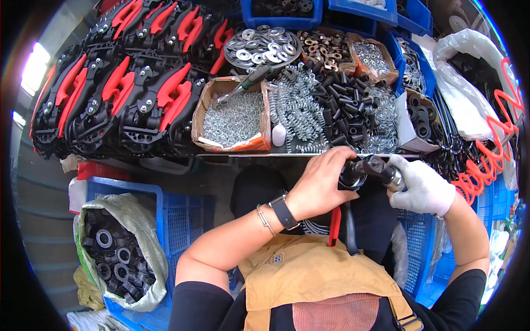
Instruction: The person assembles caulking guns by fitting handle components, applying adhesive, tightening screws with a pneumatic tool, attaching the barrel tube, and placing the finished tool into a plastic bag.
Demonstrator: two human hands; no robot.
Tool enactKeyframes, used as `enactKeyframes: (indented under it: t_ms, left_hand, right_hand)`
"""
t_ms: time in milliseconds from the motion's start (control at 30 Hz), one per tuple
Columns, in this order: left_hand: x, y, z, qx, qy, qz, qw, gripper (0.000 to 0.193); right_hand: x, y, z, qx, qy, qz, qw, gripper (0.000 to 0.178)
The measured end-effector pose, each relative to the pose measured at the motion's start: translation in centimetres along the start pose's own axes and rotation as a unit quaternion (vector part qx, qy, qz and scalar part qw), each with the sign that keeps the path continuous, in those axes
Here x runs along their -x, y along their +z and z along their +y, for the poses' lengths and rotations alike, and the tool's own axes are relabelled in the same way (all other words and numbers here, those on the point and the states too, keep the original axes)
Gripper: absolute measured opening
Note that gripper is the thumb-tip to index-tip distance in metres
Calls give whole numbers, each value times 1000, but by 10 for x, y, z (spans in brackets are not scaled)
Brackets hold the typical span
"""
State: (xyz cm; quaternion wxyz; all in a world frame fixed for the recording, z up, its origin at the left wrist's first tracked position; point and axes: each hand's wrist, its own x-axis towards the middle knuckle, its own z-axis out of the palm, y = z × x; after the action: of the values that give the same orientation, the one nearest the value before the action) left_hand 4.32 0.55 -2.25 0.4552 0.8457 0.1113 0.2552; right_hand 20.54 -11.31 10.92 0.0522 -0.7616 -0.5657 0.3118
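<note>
My bare left hand (324, 183), with a watch and bracelet on its wrist, curls round the dark head of a black-and-red hand tool (335, 223). One red handle and one black handle hang down from it over my lap. In a white glove, my right hand (422, 185) is closed on an air ratchet wrench (377, 165) with a silver collar. Its dark head points left and meets the tool at my left fingertips. The exact contact spot is hidden. Both hands are just off the bench's front edge (248, 155).
Finished-looking black-and-red tools (124, 94) crowd the bench's left. A carton of screws (232, 118), springs (298, 105), black sleeves (348, 105) and a washer bowl (262, 47) lie ahead. A red coiled hose (483, 171) hangs right. A sack of black rings (118, 254) stands lower left.
</note>
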Motion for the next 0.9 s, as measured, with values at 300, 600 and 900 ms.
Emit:
enactKeyframes:
  t_ms: [300, 600, 900]
  left_hand:
    - [13, 64, -22, 92, 85, 279, 952, 96]
    - [13, 82, -19, 129, 77, 357, 922, 78]
    - [18, 77, -31, 155, 99, 329, 926, 82]
  right_hand:
    - [-8, 4, -20, 35, 72, -19, 997, 44]
    - [-4, 22, -21, -44, 151, 25, 987, 39]
    - [-23, -3, -12, 30, 104, -42, 993, 38]
